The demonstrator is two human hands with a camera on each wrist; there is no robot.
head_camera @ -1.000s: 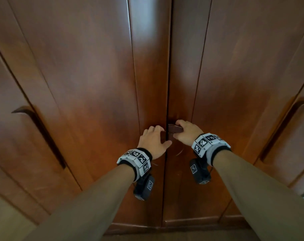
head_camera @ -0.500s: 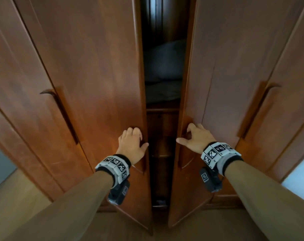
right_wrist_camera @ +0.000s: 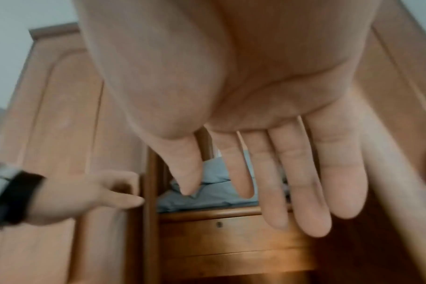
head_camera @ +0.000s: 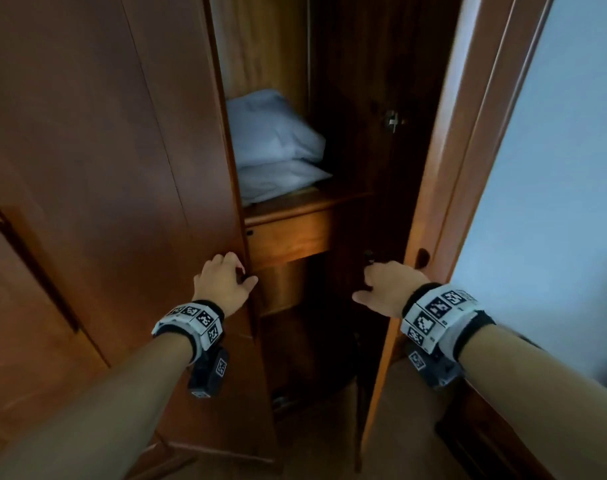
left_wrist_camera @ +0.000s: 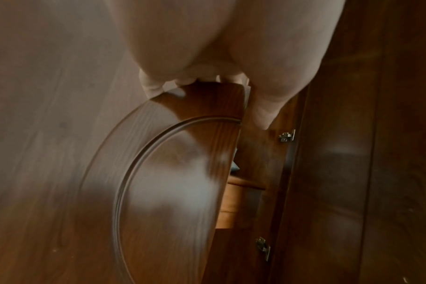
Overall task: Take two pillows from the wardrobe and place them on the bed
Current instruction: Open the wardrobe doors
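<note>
Two pale blue pillows lie stacked on a shelf inside the open wardrobe, the upper pillow (head_camera: 274, 129) on the lower pillow (head_camera: 278, 180); they also show in the right wrist view (right_wrist_camera: 212, 194). My left hand (head_camera: 239, 271) grips the free edge of the left door (head_camera: 122, 168), fingers curled over the wood (left_wrist_camera: 207, 76). My right hand (head_camera: 368, 278) hovers beside the inner edge of the right door (head_camera: 433, 168), its fingers (right_wrist_camera: 302, 182) straight and holding nothing. Both hands are below the pillows' shelf.
Under the pillows is the wooden shelf (head_camera: 295, 206) with a drawer front (head_camera: 288, 237); below that the wardrobe is dark. A pale wall (head_camera: 555, 168) lies right of the right door. Another closed door (head_camera: 25, 306) stands at the far left.
Both doors have swung wide from closed, and the pillows now show. My right hand has let go of its handle and opened. The left hand still holds its door.
</note>
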